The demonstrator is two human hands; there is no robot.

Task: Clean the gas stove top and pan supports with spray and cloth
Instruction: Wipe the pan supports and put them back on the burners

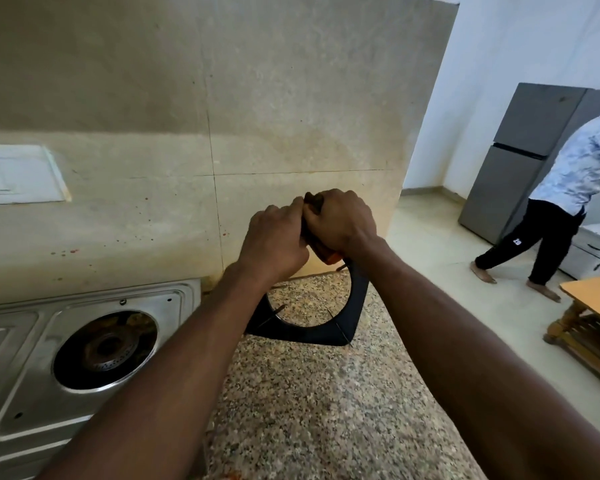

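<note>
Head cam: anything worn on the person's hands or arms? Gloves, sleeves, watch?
Nothing worn. No glove on the left hand or right hand, and no watch, bracelet or ring shows. Left forearm and right forearm are uncovered to the frame edge; no sleeve in view.

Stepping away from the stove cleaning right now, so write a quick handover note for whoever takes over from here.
Left hand: grips the top of the pan support.
Right hand: grips the same top edge, with the orange cloth under it.
The pan support stands on edge on the granite counter, to the right of the stove top.
Done: this support is off the stove and its wipe is under way.
Left: finish the support, then clean the stove top. The bare burner well looks soiled. The spray is not in view.
</note>
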